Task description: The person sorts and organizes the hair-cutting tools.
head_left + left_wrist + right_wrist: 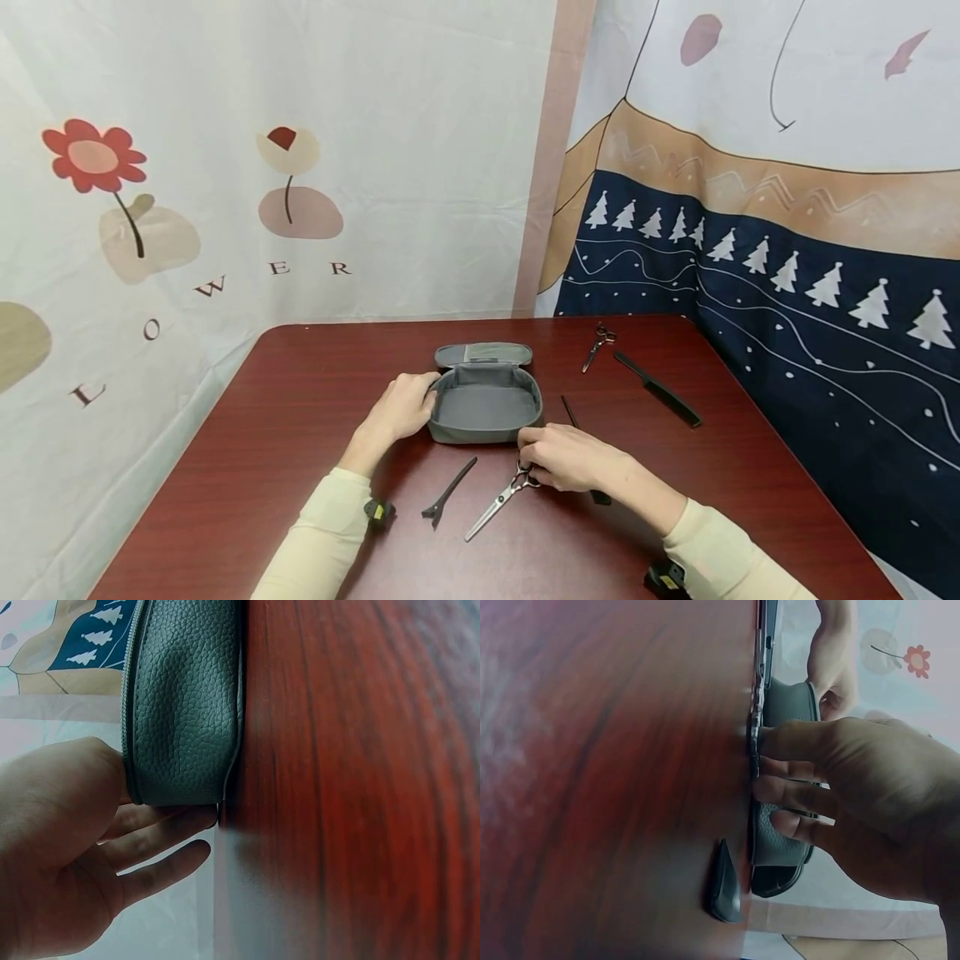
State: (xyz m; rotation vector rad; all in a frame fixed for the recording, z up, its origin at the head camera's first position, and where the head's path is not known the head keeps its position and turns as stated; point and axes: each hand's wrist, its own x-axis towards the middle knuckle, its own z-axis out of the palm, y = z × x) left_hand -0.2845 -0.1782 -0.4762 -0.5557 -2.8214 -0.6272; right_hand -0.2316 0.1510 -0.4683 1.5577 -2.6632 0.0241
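The right hand (564,457) pinches the silver scissors (498,505) by the handles, just in front of the grey case (480,436). Their long axis slants, tips pointing left and nearward. The left hand (403,406) grips the case's left side.

Both forearms (318,533) extend forward, left grip (405,406) farther out, right grip (566,457) palm-down.

1. The worktop (300,367), reddish-brown with dark wood grain, carries an open gray case (480,435).
2. In front of the case, slightly left: a dark clip (450,490).
3. In front, toward its right: silver scissors (500,499), blades pointing away from it.
4. Right of the case: a slender dark tool (601,497), partly hidden.
5. Right of its lid: darker scissors (595,350).
6. Farther right of the case: a black comb (662,392), slantwise.
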